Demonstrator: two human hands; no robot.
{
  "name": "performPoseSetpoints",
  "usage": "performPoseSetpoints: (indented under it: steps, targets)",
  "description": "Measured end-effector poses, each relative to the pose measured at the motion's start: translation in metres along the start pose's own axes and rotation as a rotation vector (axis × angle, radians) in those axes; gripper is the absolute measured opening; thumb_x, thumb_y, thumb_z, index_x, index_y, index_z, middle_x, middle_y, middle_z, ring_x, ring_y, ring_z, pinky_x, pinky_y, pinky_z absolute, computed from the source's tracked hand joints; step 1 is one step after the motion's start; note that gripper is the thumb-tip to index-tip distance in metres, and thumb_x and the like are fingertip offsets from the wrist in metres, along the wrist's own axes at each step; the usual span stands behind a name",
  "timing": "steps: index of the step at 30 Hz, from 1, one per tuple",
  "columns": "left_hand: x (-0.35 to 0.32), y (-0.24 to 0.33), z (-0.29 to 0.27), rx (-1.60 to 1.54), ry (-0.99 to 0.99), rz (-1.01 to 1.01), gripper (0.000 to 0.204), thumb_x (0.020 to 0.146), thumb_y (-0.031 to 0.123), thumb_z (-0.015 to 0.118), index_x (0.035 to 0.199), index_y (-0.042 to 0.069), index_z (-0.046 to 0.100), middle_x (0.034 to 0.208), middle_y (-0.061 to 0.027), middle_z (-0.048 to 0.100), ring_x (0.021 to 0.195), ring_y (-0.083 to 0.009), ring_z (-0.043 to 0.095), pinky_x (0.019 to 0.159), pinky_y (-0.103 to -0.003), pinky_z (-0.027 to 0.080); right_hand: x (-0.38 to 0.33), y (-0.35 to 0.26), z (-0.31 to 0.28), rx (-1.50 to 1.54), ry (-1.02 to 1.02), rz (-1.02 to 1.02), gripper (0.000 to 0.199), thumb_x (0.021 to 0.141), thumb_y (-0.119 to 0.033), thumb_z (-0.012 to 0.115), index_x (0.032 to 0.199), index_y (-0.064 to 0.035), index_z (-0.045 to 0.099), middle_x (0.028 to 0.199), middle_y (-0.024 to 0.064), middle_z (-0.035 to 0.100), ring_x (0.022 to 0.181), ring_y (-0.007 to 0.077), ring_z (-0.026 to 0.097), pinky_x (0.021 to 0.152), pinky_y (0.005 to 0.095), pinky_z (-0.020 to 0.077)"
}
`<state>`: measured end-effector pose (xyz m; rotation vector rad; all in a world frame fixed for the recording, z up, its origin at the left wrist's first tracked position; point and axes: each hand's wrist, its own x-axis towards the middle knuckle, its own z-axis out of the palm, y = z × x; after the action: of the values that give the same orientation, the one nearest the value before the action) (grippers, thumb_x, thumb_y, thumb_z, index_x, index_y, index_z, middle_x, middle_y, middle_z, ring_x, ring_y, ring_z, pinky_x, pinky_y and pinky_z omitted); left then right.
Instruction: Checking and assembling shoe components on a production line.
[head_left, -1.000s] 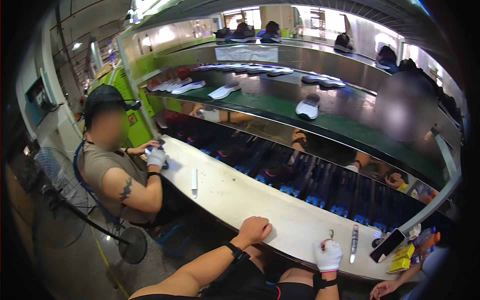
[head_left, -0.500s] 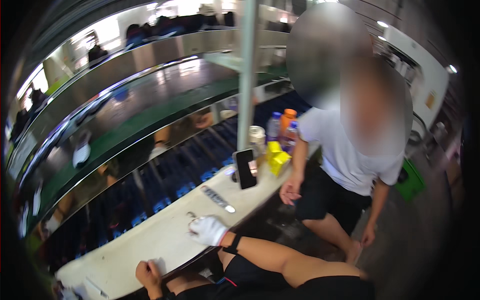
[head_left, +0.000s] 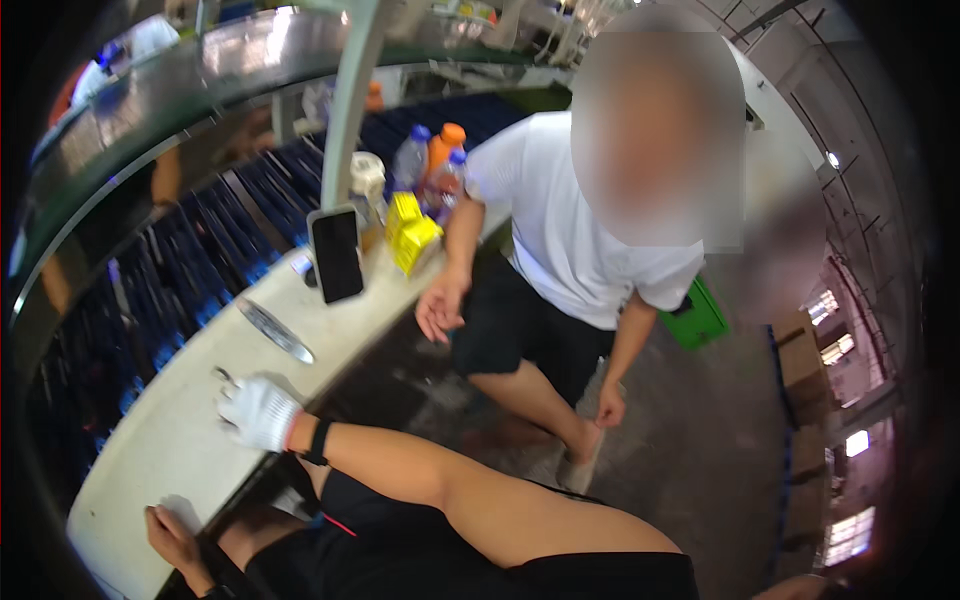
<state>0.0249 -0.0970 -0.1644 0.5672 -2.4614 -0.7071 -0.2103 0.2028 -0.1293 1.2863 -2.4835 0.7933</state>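
Note:
My right hand (head_left: 262,412), in a white knit glove with a dark band at the wrist, rests on the pale tabletop (head_left: 150,440). Its fingers are closed on a small dark curved tool (head_left: 224,376), whose tip sticks out; its kind is unclear. My bare left hand (head_left: 172,538) lies at the near table edge with fingers curled in, and its inside is hidden. Beyond the glove is a long slim silver-grey object (head_left: 275,330), touched by neither hand. Further off, a phone (head_left: 337,255) stands upright with a dark screen.
A person (head_left: 590,220) in a white shirt stands right of the table, one hand near its edge. Bottles (head_left: 443,150), a yellow box (head_left: 410,235) and a pale cup (head_left: 367,175) stand by a post (head_left: 352,110). Dark rollers (head_left: 200,240) run along the far side. A green crate (head_left: 695,315) is behind.
The view has swung to the right, so the table and both hands appear further left. My right hand stays closed on the dark tool, and my left stays curled by the edge.

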Motion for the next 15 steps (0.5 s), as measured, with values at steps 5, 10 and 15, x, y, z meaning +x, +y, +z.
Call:
performPoseSetpoints:
  steps: [5,10,15]
  targets:
    - [0.002,0.037,0.019,-0.098,0.186,0.021,0.027,0.115,0.016,0.053,0.094,-0.001,0.051,0.079,-0.0122,0.047,0.071,-0.0218,0.045,0.065,-0.039,0.043,0.007,0.012,-0.005,0.018,-0.036,0.028,0.032,0.096,-0.039,0.072,0.090,-0.0074,0.072,0.093,0.0148,0.074,0.090,0.0348,0.073,0.083,0.0489,0.0577]
    - [-0.007,0.017,0.026,0.056,0.046,0.046,0.045,0.117,0.026,0.059,0.083,-0.001,0.047,0.071,-0.0149,0.042,0.066,-0.0265,0.040,0.062,-0.042,0.040,-0.002,0.012,-0.010,0.018,-0.087,0.071,0.034,0.096,-0.040,0.071,0.094,-0.0068,0.075,0.097,0.0160,0.077,0.093,0.0364,0.075,0.089,0.0504,0.0576]
    - [-0.008,0.008,0.019,0.080,0.027,0.024,0.044,0.118,0.024,0.055,0.084,-0.001,0.045,0.072,-0.0155,0.040,0.066,-0.0273,0.038,0.062,-0.042,0.039,-0.002,0.007,-0.006,0.028,-0.058,0.055,0.034,0.095,-0.041,0.071,0.093,-0.0069,0.075,0.095,0.0161,0.077,0.091,0.0363,0.075,0.087,0.0501,0.0576]
